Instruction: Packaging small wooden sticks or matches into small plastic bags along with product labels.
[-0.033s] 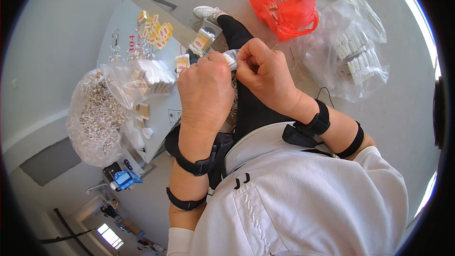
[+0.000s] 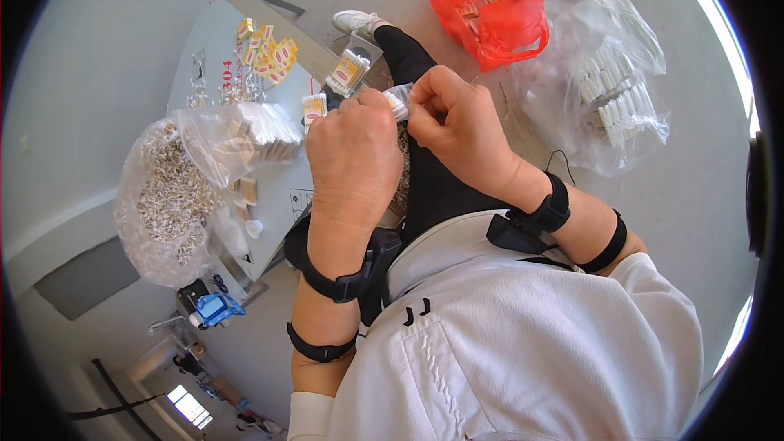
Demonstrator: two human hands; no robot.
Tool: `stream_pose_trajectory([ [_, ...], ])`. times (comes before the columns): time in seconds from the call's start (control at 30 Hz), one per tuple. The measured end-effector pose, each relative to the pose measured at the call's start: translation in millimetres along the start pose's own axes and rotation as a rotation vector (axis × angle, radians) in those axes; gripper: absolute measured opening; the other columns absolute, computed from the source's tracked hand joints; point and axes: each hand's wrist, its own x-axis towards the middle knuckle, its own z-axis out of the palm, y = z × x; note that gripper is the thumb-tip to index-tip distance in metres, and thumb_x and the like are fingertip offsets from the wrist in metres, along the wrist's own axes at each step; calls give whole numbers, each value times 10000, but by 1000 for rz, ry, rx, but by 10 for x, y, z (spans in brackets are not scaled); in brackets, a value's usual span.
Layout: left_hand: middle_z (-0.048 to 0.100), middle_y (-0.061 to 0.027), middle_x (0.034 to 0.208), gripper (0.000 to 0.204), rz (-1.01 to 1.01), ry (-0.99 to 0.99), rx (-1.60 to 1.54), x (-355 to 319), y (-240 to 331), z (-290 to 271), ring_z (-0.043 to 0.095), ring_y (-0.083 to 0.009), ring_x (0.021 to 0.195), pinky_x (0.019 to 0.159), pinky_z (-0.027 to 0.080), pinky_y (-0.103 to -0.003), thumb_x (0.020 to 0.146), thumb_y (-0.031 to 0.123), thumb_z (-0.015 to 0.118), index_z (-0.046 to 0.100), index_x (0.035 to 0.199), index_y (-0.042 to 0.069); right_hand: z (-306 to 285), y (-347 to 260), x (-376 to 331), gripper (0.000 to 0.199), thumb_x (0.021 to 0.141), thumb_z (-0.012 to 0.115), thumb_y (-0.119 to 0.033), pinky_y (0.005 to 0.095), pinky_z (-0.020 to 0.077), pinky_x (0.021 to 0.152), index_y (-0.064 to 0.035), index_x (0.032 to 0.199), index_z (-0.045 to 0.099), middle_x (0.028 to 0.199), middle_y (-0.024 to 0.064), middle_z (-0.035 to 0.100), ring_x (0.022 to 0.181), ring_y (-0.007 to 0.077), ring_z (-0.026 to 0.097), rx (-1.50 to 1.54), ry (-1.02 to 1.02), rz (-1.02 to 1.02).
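My left hand (image 2: 355,151) is closed around a small clear bag of cotton swabs (image 2: 397,104) above my lap, and its back hides most of the fingers. At the bag's right end, my right hand (image 2: 457,118) pinches the clear film between thumb and fingers. White swab tips show through the plastic between the two hands. Just beyond my left hand, a swab pack with a yellow label (image 2: 348,71) lies in an open clear container (image 2: 371,49). Another yellow-labelled swab pack (image 2: 314,106) is at the table edge, beside my left knuckles.
On the table (image 2: 278,233) at left are loose yellow cards (image 2: 269,53), a stack of clear bags (image 2: 265,135) and a large plastic bag of loose swabs (image 2: 171,196). A red bag (image 2: 482,12) and a clear sack of white bundles (image 2: 612,90) stand on the floor at right.
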Motion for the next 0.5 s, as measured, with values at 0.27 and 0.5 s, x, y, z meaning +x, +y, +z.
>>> stream_pose_trajectory([
  [0.27, 611, -163, 673, 52, -4, -43, -24, -19, -11, -4, 642, -308, 642, 594, 502, -384, 696, 7, 585, 550, 734, 14, -17, 42, 39, 96, 756, 611, -53, 233, 407, 499, 23, 747, 554, 605, 18, 534, 546, 66, 499, 310, -51, 136],
  [0.5, 608, -188, 710, 32, -58, -89, -74, -5, -8, -22, 627, -366, 697, 618, 496, -445, 747, 12, 562, 535, 757, -2, 8, 137, 61, 85, 736, 623, -46, 204, 386, 525, 14, 714, 567, 648, -21, 534, 602, 40, 456, 466, -6, 157],
])
